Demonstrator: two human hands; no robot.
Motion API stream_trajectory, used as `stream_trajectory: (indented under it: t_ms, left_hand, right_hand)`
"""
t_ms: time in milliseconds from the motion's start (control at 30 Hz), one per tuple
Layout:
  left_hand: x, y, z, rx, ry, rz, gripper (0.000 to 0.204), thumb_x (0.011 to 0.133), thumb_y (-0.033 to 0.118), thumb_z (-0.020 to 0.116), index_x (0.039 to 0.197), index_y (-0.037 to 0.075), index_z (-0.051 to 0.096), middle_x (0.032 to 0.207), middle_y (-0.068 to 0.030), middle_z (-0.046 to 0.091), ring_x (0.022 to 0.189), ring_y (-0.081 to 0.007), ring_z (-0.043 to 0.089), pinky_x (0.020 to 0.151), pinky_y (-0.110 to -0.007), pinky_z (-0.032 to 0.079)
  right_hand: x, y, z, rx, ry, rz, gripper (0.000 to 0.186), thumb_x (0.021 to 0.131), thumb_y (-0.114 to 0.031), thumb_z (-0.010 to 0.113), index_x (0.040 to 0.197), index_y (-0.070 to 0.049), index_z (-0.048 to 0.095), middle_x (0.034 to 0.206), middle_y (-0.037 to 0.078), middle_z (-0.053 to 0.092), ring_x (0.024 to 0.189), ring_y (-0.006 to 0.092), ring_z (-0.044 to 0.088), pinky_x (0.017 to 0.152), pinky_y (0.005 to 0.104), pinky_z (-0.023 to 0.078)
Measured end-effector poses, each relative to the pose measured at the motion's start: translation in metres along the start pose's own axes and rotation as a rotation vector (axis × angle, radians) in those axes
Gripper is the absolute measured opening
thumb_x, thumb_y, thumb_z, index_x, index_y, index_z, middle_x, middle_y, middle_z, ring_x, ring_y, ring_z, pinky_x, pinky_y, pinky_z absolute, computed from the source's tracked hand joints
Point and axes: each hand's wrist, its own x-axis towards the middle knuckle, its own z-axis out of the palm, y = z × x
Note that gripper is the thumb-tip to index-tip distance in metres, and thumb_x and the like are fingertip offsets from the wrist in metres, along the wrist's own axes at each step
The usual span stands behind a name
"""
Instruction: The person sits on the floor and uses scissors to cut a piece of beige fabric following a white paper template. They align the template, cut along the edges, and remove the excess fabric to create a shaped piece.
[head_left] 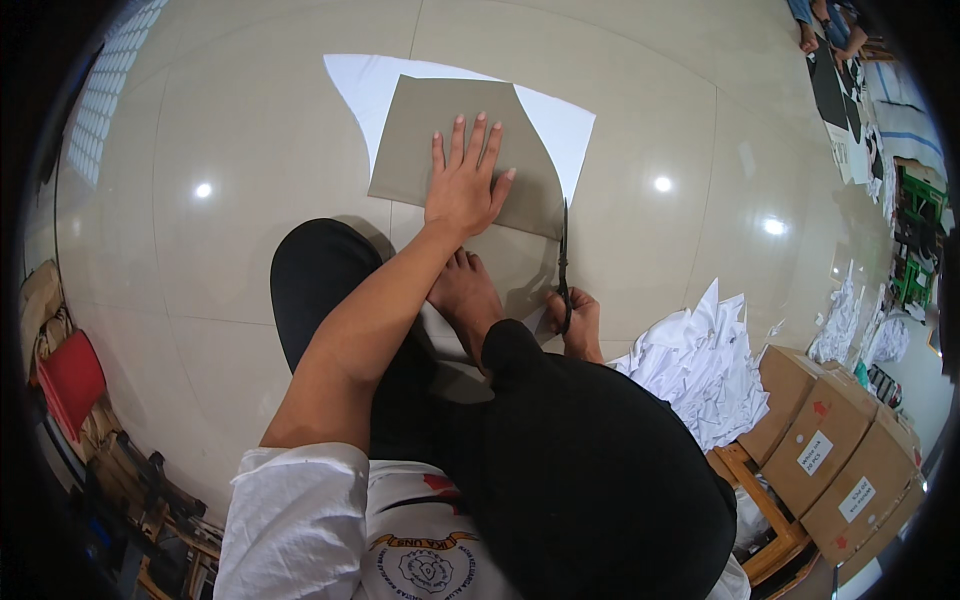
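Note:
My left hand (pixel 466 185) lies flat with fingers spread on a grey-brown pattern piece (pixel 412 130), pressing it to the floor. Under the piece is a white sheet (pixel 562 128), paper or cloth, showing past its left, top and right sides. In my right hand (pixel 580 318) is a pair of black scissors (pixel 563 262), pointing away from me. Their blades run along the piece's lower right edge, the tips at the white sheet's lower right corner. My knee partly covers the right wrist. My bare foot (pixel 468 298) rests just below the piece.
A heap of white offcuts (pixel 700 365) lies to the right, beside several cardboard boxes (pixel 822 435) and a wooden frame (pixel 765 535). A red item (pixel 72 383) stands at the far left. At the far upper right another person's hands (pixel 850 40) are near black pieces (pixel 828 85). Tiled floor surrounds me.

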Motion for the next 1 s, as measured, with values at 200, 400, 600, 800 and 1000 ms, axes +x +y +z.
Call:
stream_trajectory:
  t_ms: [200,400,600,800,1000]
  left_hand:
    - [-0.001,0.0,0.003,-0.006,0.01,0.006,0.075,0.117,0.052,0.044,0.179,0.013,0.027,0.184,-0.0153,0.026,0.17,-0.0434,0.02,0.137,-0.067,0.014]
    - [0.0,0.0,0.001,-0.009,0.003,0.001,0.075,0.117,0.052,0.045,0.179,0.014,0.027,0.184,-0.0152,0.025,0.17,-0.043,0.02,0.136,-0.067,0.015]
    - [-0.001,-0.001,0.001,0.002,0.009,0.001,0.075,0.117,0.052,0.045,0.179,0.014,0.027,0.184,-0.0153,0.025,0.17,-0.043,0.02,0.136,-0.067,0.015]
    - [0.0,-0.001,0.002,0.008,0.006,0.002,0.075,0.117,0.052,0.044,0.179,0.014,0.026,0.185,-0.0154,0.025,0.17,-0.043,0.019,0.137,-0.067,0.015]
    - [-0.001,0.0,0.001,0.003,0.006,0.003,0.075,0.117,0.052,0.044,0.179,0.014,0.026,0.185,-0.0153,0.024,0.17,-0.0429,0.019,0.137,-0.067,0.015]
  right_hand:
    - [0.004,0.003,-0.009,-0.024,0.008,-0.012,0.021,0.096,-0.02,0.084,0.088,-0.005,0.072,0.069,0.0,0.065,0.054,0.0093,0.054,0.052,0.0282,0.041]
    - [0.004,-0.004,-0.011,-0.03,-0.022,-0.011,0.023,0.096,-0.021,0.084,0.086,-0.006,0.07,0.068,-0.002,0.063,0.054,0.0084,0.053,0.051,0.028,0.039]
    - [0.006,0.0,-0.01,-0.044,-0.016,-0.018,0.023,0.097,-0.02,0.083,0.085,-0.006,0.07,0.067,-0.002,0.061,0.054,0.0081,0.052,0.051,0.0277,0.039]
    - [0.008,0.004,-0.015,-0.067,-0.024,-0.035,0.021,0.098,-0.018,0.082,0.086,-0.007,0.069,0.067,-0.003,0.062,0.054,0.0077,0.053,0.051,0.0276,0.039]
    - [0.008,-0.001,-0.018,-0.084,-0.037,-0.016,0.023,0.098,-0.019,0.083,0.085,-0.007,0.068,0.069,-0.002,0.063,0.054,0.008,0.054,0.051,0.0278,0.039]
